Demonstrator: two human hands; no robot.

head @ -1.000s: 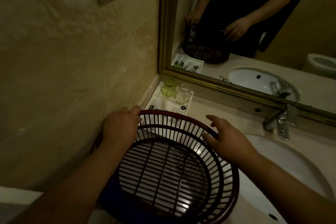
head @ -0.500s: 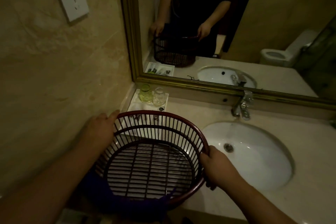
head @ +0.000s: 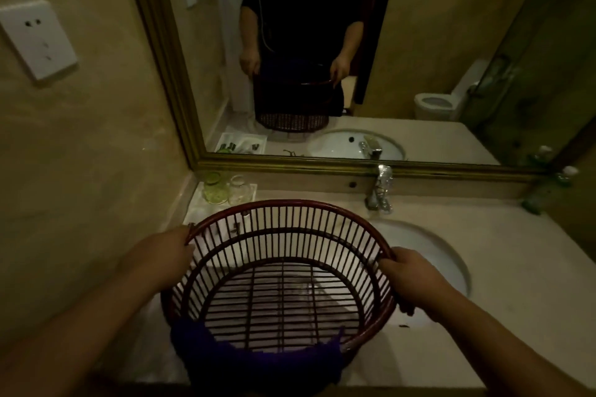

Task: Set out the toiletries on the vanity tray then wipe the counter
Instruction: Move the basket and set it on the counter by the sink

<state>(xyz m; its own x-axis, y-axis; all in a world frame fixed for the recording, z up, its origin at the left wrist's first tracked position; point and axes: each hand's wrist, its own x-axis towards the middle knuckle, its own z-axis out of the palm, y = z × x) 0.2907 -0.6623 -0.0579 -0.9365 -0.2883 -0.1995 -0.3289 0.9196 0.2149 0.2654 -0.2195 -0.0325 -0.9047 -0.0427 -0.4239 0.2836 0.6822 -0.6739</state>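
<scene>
Basket (head: 290,202), dark red, slatted, at front edge of desk (head: 490,267), left of sink (head: 429,245); contact with desk cannot be told. Fingers of left hand (head: 164,255) curl on left rim, right hand (head: 408,277) grips right rim. Purple cloth (head: 258,361) draped over near rim. Tray (head: 196,213) with two glasses (head: 240,193) in back-left corner.

White vanity tray (head: 197,211) by left wall (head: 96,155), small dark toiletries (head: 237,226) on it

No legible text — anywhere.
</scene>
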